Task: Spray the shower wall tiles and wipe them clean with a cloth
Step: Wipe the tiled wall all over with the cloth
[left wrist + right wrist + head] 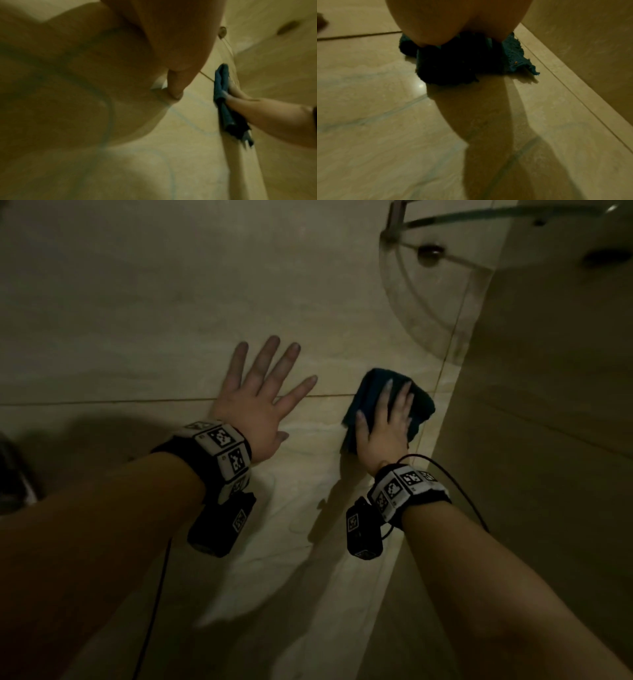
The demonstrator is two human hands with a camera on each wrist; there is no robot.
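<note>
A folded dark blue cloth point(371, 392) point(223, 83) point(513, 54) lies flat against the beige shower wall tiles point(137, 320), close to the corner. My right hand point(385, 422) presses it to the wall with straight fingers spread over it. My left hand point(260, 392) rests flat on the tiles to the left of the cloth, fingers spread, holding nothing. In the right wrist view the palm hides most of the cloth. No spray bottle shows in any view.
A glass corner shelf point(445, 302) with a metal fixing point(430, 253) juts out above the cloth at the upper right. The side wall point(548, 405) meets the tiled wall just right of my right hand. A horizontal grout line point(102, 402) runs under both hands.
</note>
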